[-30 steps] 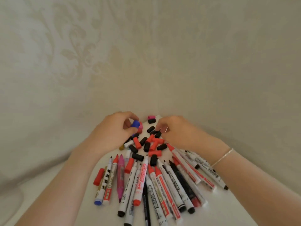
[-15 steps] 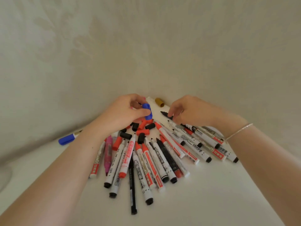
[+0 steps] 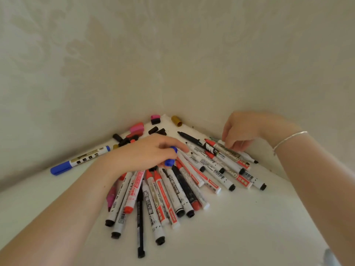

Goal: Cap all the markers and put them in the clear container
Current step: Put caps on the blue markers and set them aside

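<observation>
Markers [image 3: 172, 191] lie fanned out on the white tabletop [image 3: 240, 227] in the corner where two patterned walls meet, most of them uncapped, with tips pointing toward the corner. Our left hand [image 3: 146, 154] rests over the far end of the fan, its grip curled round a blue cap [image 3: 171, 156] held just above the marker tips. Our right hand [image 3: 240, 131] reaches down at the right edge of the pile, fingertips [image 3: 233, 145] pinching a marker [image 3: 227, 149] that lies among the rightmost ones; a thin bracelet [image 3: 288, 140] circles that wrist. Loose caps [image 3: 134, 134], black, red and pink, sit bunched in the corner beyond the left hand, with a gold cap [image 3: 176, 120] near the wall. A blue-capped marker [image 3: 80, 160] lies apart to the left, by the wall.
</observation>
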Demonstrator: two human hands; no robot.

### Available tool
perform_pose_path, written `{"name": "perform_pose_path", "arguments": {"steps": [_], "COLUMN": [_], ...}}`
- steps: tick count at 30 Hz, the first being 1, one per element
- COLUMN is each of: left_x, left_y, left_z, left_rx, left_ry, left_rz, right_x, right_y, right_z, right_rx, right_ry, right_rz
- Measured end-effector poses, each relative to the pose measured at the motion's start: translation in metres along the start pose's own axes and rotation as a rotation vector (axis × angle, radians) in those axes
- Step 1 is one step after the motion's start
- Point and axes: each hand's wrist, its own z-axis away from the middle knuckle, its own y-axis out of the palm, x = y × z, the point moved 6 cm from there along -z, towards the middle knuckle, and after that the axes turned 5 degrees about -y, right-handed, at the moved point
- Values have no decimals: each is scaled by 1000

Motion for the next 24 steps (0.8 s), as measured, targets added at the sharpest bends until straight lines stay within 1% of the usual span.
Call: {"name": "perform_pose_path", "arguments": {"steps": [3,5,7,9,13,16,18,21,24], "left_x": [-3,-5,-5,-6,-4,1,9,22,31], "left_y": [13,19,21,20,10,-3,-15,-29,-40], "left_z": [-7,-11,-15,-16,-14,-8,-5,1,7], "left_rx": [46,63,66,69,37,-13,-69,-140,-188], "left_ry": [-15,-26,-41,-46,-53,-46,-47,-60,-64], "left_rz": [-218,-293,-338,-348,-276,-207,-119,-56,-8], "right_x": [5,11,15,15,10,12,18,30,39], "right_y": [18,28,31,27,10,8,11,18,29], "right_z": [-4,-7,-10,-13,-17,-19,-19,-20,-20], "right_rx": [103,143,146,103,-23,-55,-77,-63,17], "right_ry": [-41,-93,-127,-140,-129,-123,-142,-167,-146], "right_rz": [-42,-97,-130,-165,-158,-135,-122,-132,-3]}}
